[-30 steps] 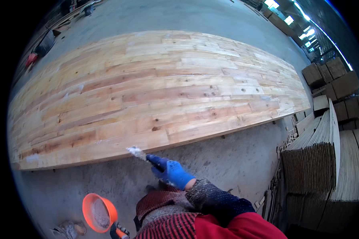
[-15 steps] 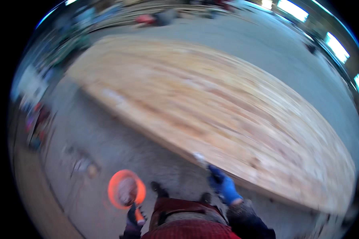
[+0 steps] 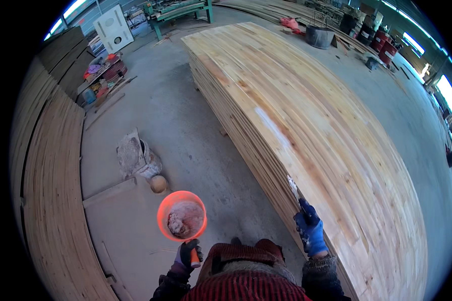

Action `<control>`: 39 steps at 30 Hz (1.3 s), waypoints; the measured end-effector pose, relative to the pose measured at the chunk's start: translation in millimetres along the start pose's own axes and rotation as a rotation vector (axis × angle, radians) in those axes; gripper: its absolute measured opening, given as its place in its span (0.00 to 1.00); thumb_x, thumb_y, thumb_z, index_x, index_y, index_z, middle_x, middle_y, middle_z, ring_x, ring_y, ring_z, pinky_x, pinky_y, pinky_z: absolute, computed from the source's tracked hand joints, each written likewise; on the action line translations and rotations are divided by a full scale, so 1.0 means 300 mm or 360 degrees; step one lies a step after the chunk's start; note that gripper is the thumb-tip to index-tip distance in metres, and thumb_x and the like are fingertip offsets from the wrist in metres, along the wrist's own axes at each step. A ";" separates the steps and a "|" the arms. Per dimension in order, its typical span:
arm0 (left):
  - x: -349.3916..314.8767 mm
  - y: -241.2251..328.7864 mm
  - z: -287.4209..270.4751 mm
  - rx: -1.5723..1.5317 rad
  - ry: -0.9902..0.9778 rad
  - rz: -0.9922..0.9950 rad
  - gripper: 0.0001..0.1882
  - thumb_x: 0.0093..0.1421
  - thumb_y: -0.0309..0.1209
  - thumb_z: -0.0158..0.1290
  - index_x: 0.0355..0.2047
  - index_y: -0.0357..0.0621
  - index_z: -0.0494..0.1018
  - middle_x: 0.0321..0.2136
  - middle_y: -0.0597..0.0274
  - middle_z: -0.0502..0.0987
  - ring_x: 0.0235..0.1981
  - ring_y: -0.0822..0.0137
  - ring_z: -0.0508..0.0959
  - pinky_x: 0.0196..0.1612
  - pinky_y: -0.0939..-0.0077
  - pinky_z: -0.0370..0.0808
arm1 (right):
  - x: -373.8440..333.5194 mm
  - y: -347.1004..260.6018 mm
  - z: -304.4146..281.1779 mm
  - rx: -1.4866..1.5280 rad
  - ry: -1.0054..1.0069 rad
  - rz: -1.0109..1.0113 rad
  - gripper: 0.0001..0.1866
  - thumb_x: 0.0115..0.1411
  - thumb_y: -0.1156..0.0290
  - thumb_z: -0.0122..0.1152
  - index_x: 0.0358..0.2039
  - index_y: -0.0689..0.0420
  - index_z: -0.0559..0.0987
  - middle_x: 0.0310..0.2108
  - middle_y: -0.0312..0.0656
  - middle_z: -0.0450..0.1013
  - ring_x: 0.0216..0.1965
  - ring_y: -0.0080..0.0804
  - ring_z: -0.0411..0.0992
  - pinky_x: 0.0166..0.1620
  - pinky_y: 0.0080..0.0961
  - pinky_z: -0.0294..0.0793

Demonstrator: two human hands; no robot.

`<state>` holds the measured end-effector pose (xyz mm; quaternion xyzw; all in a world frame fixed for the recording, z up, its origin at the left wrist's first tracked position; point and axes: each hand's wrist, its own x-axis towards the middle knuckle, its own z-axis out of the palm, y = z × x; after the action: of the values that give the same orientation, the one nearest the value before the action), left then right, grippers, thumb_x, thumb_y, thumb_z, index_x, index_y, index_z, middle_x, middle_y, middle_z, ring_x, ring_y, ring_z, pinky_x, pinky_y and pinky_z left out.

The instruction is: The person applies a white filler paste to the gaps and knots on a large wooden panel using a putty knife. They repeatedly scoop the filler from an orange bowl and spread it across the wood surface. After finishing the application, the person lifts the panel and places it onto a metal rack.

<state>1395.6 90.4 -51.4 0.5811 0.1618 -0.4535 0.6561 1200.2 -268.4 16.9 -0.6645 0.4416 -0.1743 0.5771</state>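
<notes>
My left hand (image 3: pixel 188 252), in a dark glove, is closed round the handle of an orange plastic dipper (image 3: pixel 161 219). Lumpy greyish-pink putty (image 3: pixel 186 219) partly fills it. A blue glove covers my right hand (image 3: pixel 311 232), which grips a putty knife (image 3: pixel 296 190); white paste coats its blade. That blade is over the left long edge of the top wood panel (image 3: pixel 336 135), though whether it touches is unclear. Ahead of the knife, a white smear (image 3: pixel 273 126) of paste lies on the panel. The panel tops a stack with layered edges (image 3: pixel 236 135).
A paste-crusted bucket (image 3: pixel 138 154) and a round tan object (image 3: pixel 158 184) are on the floor at left. Stacked boards (image 3: pixel 52 175) line the far left side. A green-framed machine (image 3: pixel 178 12) stands beyond the panels, and a dark tub (image 3: pixel 319 37) is at far right.
My view has swung to the left, so the panel stack now runs more steeply away from me. Both hands keep their holds on the dipper and the putty knife.
</notes>
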 end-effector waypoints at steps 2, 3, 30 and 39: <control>0.085 0.121 -0.008 -0.0118 0.0068 -0.0044 0.13 0.60 0.38 0.53 0.36 0.40 0.70 0.22 0.62 0.71 0.20 0.68 0.74 0.23 0.71 0.74 | 0.127 -0.028 0.072 -0.0069 0.0003 -0.0074 0.24 0.62 0.76 0.57 0.59 0.58 0.71 0.49 0.37 0.72 0.46 0.21 0.69 0.48 0.20 0.68; 0.143 0.181 -0.016 -0.0121 0.0070 -0.0032 0.14 0.60 0.38 0.53 0.37 0.40 0.70 0.22 0.63 0.70 0.20 0.67 0.74 0.23 0.71 0.73 | 0.199 -0.035 0.116 -0.0127 0.0016 -0.0113 0.24 0.62 0.76 0.57 0.59 0.57 0.71 0.44 0.34 0.72 0.38 0.19 0.68 0.40 0.19 0.69; 1.891 2.289 0.053 0.0169 -0.0072 0.0210 0.08 0.61 0.34 0.52 0.35 0.44 0.69 0.21 0.65 0.70 0.17 0.70 0.72 0.21 0.76 0.70 | 2.244 -0.824 1.367 -0.0270 0.0245 -0.0050 0.22 0.61 0.76 0.58 0.57 0.56 0.73 0.48 0.39 0.76 0.46 0.22 0.72 0.49 0.21 0.71; 2.405 2.877 0.490 0.0605 -0.0503 0.0041 0.11 0.60 0.31 0.53 0.42 0.43 0.68 0.23 0.66 0.69 0.20 0.72 0.71 0.21 0.77 0.69 | 2.589 -0.859 1.562 -0.0407 0.0619 -0.0136 0.24 0.59 0.71 0.59 0.57 0.49 0.73 0.48 0.52 0.75 0.49 0.48 0.75 0.49 0.36 0.75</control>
<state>2412.2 -411.8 -13.3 0.6181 -0.0386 -0.5526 0.5578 2073.6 -607.9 -89.8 -0.7043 0.5345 -0.2659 0.3843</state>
